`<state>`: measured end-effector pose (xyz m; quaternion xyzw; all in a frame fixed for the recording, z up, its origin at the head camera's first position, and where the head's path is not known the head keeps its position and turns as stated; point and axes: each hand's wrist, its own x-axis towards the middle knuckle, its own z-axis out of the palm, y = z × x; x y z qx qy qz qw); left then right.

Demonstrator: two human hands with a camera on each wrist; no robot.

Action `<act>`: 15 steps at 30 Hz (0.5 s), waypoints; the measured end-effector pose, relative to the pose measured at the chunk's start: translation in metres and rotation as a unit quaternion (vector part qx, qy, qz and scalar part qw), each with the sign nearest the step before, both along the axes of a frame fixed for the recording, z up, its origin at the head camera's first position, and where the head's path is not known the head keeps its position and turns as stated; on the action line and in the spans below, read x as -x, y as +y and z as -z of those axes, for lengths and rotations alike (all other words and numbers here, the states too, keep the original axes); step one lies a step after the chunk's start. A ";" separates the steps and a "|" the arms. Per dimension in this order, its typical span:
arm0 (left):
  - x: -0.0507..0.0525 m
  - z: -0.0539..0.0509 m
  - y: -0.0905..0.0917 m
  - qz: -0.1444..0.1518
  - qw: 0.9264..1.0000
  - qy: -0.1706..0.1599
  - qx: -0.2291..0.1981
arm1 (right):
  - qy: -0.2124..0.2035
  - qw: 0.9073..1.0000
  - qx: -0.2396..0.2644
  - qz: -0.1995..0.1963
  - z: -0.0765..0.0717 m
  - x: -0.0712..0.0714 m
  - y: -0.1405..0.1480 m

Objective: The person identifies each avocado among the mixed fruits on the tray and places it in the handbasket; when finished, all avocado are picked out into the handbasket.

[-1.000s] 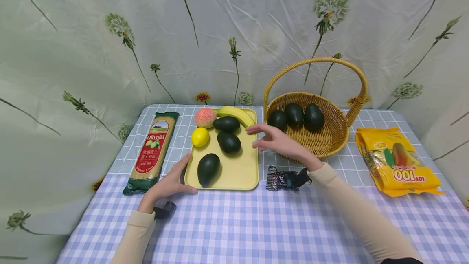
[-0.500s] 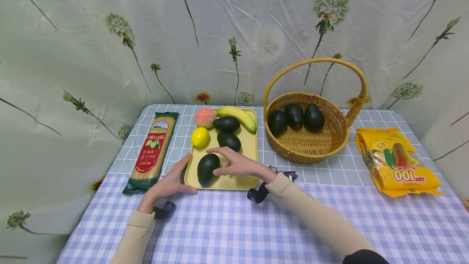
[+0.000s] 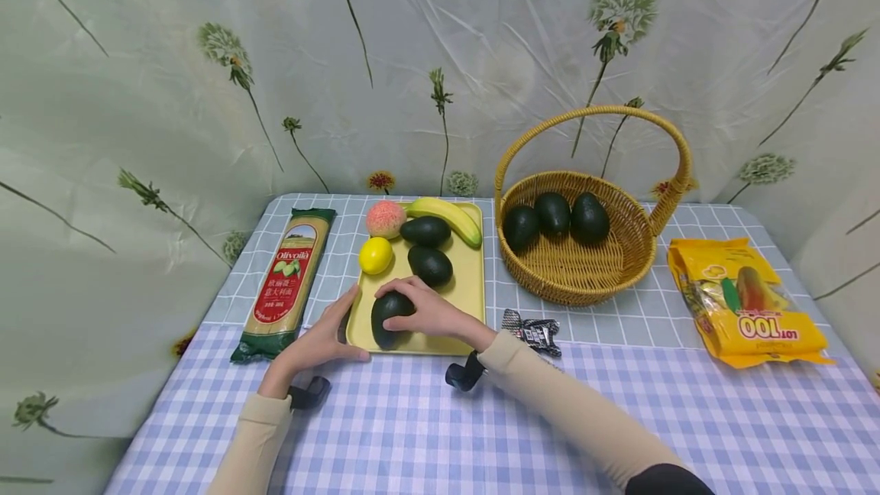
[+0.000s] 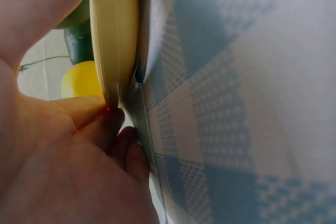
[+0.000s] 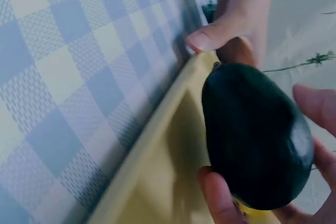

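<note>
A yellow tray holds avocados, a lemon, a peach and a banana. My left hand grips the tray's near left corner, thumb along the front edge and fingers against the left side. My right hand has its thumb and fingers around the nearest dark avocado, which still appears to be in the tray. In the right wrist view, that avocado sits between thumb and fingertips. Two more avocados lie farther back in the tray.
Right of the tray stands a wicker basket with a tall handle and three avocados. A small black-and-silver packet lies before it. A spaghetti pack is at left, a yellow candy bag at right.
My right hand has come from beside the basket, leftward and nearer, to the front avocado, and its fingers have closed around it. My left hand stays at the tray corner.
</note>
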<state>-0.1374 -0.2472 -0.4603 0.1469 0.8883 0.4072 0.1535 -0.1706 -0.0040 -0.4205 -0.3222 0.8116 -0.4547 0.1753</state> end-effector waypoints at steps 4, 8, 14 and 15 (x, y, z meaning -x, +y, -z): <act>0.000 0.000 0.001 -0.001 1.000 -0.003 -0.001 | -0.005 1.000 0.023 0.001 -0.009 0.001 0.010; 0.000 -0.001 0.001 -0.005 1.000 -0.009 -0.002 | 0.001 0.999 0.052 -0.011 -0.021 0.004 0.031; 0.000 -0.002 0.001 -0.004 1.000 -0.008 0.000 | -0.018 0.996 0.085 -0.005 -0.040 0.011 0.074; -0.001 -0.002 0.001 -0.003 1.000 -0.008 -0.001 | -0.023 0.996 0.088 0.000 -0.043 0.012 0.083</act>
